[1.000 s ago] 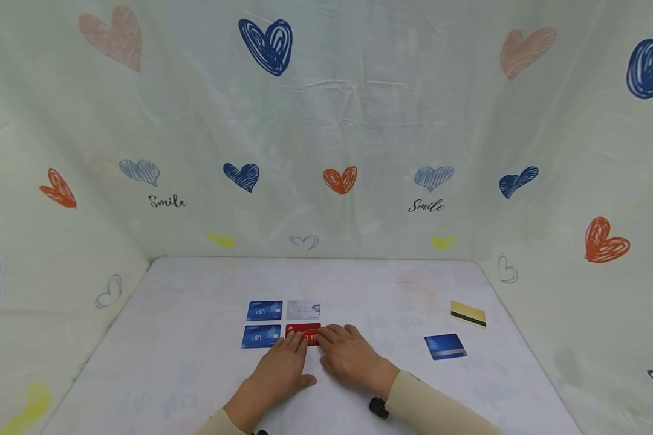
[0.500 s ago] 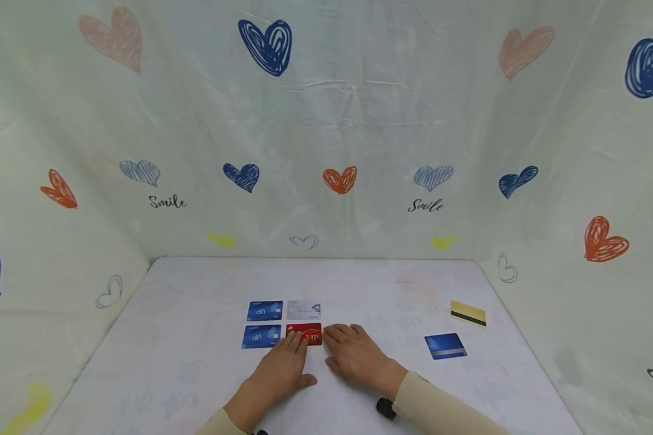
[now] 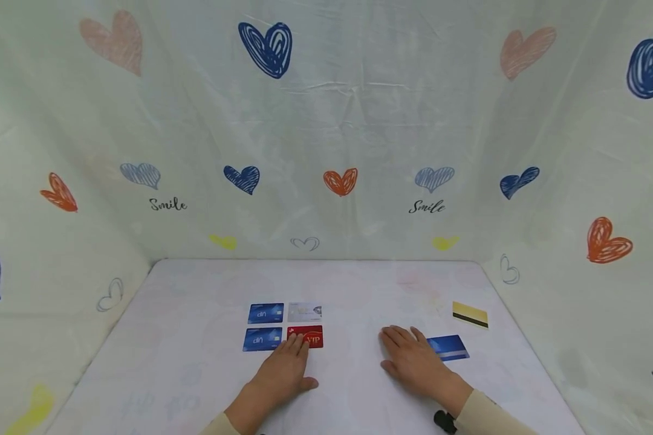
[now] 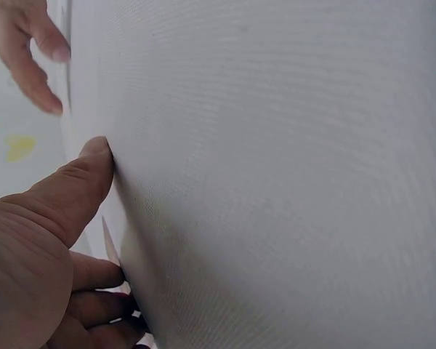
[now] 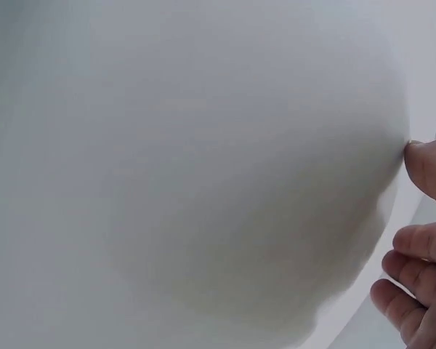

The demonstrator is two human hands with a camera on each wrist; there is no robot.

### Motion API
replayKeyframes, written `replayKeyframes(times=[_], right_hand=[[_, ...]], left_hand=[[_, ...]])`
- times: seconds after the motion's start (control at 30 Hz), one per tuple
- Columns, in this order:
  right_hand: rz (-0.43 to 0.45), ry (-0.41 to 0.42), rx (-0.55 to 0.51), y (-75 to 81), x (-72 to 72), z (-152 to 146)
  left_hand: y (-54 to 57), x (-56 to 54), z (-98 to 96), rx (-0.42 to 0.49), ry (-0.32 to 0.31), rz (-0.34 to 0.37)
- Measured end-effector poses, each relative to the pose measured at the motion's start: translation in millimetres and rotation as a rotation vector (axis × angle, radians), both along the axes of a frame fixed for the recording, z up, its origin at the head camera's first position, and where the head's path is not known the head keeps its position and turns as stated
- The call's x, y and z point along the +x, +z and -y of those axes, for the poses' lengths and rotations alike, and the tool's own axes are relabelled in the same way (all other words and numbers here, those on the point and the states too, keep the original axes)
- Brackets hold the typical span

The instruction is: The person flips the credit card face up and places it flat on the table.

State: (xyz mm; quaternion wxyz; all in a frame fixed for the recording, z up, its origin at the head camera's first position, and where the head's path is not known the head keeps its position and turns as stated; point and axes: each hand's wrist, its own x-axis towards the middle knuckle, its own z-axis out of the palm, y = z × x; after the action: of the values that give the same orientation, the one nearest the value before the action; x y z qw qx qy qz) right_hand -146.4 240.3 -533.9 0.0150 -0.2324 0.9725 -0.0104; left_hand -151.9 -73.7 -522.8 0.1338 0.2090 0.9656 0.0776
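In the head view my left hand [image 3: 283, 371] rests its straight fingertips on the lower left part of a red VIP card [image 3: 315, 339]. Left of that lies a blue VIP card [image 3: 262, 339]. A second blue card [image 3: 265, 313] and a silver-white card [image 3: 305, 312] sit just behind, making two rows. My right hand [image 3: 418, 365], fingers extended and holding nothing, is low over the table beside a blue striped card [image 3: 449, 347], covering its left edge. The left wrist view shows the left thumb [image 4: 91, 171] spread away from the fingers.
A gold card [image 3: 470, 314] with a dark stripe lies slanted near the table's right edge. The white table [image 3: 158, 350] is enclosed at the back and sides by a pale curtain [image 3: 326, 121] printed with hearts.
My right hand has left the right edge of the red card and moved right, up to the blue striped card. The left hand has stayed on the red card.
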Motion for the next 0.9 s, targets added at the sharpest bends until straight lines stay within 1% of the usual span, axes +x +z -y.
replayKeyframes(times=[0.13, 0.23, 0.37, 0.43, 0.5, 0.63, 0.8, 0.9], right_hand=[[-0.068, -0.104, 0.042, -1.5, 16.1, -33.1], [-0.098, -0.193, 0.053, -2.3, 26.7, -50.4], [-0.078, -0.319, 0.038, -3.1, 33.3, -64.4], [-0.053, -0.373, 0.039, -3.6, 33.3, -69.0], [-0.023, -0.408, 0.038, -4.1, 31.9, -72.1], [0.036, -0.434, 0.008, -6.1, 27.3, -73.5], [0.070, -0.418, -0.050, -8.7, 19.3, -68.0], [0.085, -0.399, -0.062, -9.2, 14.1, -61.8]], left_hand=[[0.0, 0.2, -0.8, 0.002, -0.002, 0.006], [-0.6, -0.4, -1.0, -0.002, -0.002, 0.007], [-1.1, -1.4, -1.0, -0.008, -0.003, 0.007], [-0.6, -1.4, -0.8, -0.007, -0.004, 0.009], [0.2, -1.1, -0.6, -0.004, -0.002, 0.011], [0.2, -0.5, -0.6, -0.004, 0.003, 0.018], [-1.2, -0.6, -0.8, -0.008, 0.010, 0.019], [-1.2, -0.1, -0.6, -0.009, 0.010, 0.016]])
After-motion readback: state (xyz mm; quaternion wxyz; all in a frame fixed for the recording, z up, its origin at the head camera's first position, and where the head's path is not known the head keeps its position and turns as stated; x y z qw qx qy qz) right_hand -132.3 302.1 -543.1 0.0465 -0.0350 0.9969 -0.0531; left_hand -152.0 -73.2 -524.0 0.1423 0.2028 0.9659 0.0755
